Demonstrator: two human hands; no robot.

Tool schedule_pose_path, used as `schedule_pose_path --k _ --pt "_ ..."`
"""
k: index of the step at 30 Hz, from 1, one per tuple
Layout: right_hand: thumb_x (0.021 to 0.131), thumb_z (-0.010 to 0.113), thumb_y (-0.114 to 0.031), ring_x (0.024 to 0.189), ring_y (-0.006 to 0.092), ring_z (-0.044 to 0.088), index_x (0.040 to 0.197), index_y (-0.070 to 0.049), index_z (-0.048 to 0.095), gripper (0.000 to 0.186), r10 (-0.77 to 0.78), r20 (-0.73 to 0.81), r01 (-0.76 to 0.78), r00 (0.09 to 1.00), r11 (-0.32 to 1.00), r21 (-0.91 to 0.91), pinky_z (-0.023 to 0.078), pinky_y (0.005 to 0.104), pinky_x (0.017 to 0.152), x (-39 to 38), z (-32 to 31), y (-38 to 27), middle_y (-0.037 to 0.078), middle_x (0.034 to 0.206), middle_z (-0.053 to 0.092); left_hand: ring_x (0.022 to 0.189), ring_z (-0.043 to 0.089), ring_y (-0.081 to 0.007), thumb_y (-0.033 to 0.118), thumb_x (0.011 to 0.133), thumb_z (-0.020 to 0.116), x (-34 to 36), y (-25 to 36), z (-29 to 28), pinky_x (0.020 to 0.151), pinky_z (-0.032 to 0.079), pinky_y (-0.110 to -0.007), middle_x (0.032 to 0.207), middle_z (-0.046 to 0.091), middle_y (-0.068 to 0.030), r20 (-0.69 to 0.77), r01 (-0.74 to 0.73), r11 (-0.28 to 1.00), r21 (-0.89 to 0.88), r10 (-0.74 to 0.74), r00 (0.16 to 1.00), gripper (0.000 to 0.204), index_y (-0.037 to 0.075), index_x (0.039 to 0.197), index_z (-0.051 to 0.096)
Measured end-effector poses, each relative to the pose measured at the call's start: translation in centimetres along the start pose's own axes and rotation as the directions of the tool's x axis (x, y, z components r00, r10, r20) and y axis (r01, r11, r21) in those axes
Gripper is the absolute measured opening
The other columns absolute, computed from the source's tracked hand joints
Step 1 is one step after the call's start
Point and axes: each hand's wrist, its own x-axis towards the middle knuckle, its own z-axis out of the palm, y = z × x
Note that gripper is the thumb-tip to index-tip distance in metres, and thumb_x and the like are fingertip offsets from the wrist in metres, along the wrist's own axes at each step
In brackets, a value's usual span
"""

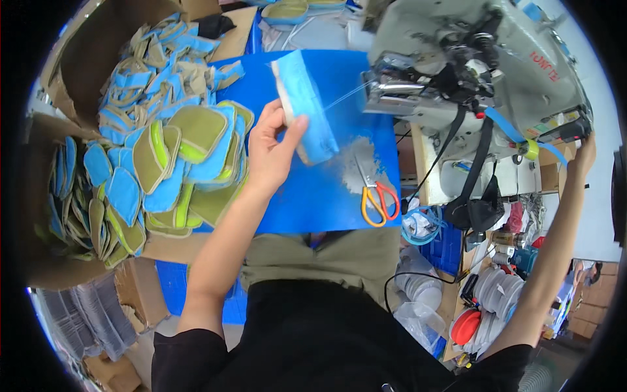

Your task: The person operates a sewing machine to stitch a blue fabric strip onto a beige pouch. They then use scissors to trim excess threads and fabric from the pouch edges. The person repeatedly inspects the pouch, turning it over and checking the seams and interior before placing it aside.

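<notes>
My left hand [274, 147] pinches a folded strip of blue and beige fabric [305, 108] between thumb and fingers, above the blue work surface [281, 206]. Thin threads stretch from the strip to the needle area of the grey sewing machine [421, 32]. On the far right, my right hand [585, 155] is raised against a black part [573, 129] at the machine's end; its fingers are mostly hidden. Scissors [373, 204] with orange and red handles lie on the blue surface, beside a worn grey patch.
Cardboard boxes at left hold a heap of blue and beige fabric strips [153, 72] and stacked green and blue padded pieces [199, 134]. Black straps [482, 153] hang below the machine. At lower right stand clear plastic containers [418, 281] and several thread spools [496, 291].
</notes>
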Motion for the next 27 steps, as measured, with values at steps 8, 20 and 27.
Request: schedule_pose_path --k 8,20,27 --pt "0.079 0.08 -0.006 0.098 0.0324 0.066 0.127 -0.008 0.062 0.052 -0.064 0.812 0.348 0.58 0.921 -0.176 0.052 0.0423 0.09 -49.5 11.6 -7.3 0.014 0.112 0.064 0.109 0.059 -0.0134 0.013 0.099 0.067 -3.6 -1.1 -2.1 0.096 0.046 -0.03 0.123 0.064 -0.0079 -0.048 0.078 0.991 -0.112 -0.084 0.995 0.019 -0.001 0.111 0.072" --pt "0.084 0.074 -0.006 0.081 0.0135 0.065 0.151 -0.001 0.043 0.073 0.487 0.873 -0.751 0.022 0.584 -0.307 0.051 0.0292 0.078 -51.1 12.4 -6.3 0.004 0.092 0.07 0.113 0.067 -0.0252 0.024 0.103 0.054 -3.5 1.0 -1.5 0.1 0.053 -0.041 0.125 0.069 -0.0134 0.238 0.555 0.492 -0.671 -0.565 0.79 0.035 0.001 0.129 0.062" --pt "0.082 0.086 -0.021 0.069 0.0064 0.043 0.132 -0.011 0.06 0.058 0.115 0.886 -0.215 0.45 0.976 -0.017 0.034 0.0222 0.063 -49.9 16.0 -15.1 -0.003 0.078 0.051 0.112 0.068 -0.0266 0.024 0.103 0.054 -3.5 -0.2 -2.4 0.1 0.054 -0.044 0.118 0.072 -0.0144 0.34 0.643 0.383 -0.663 -0.61 0.715 0.03 0.002 0.119 0.067"
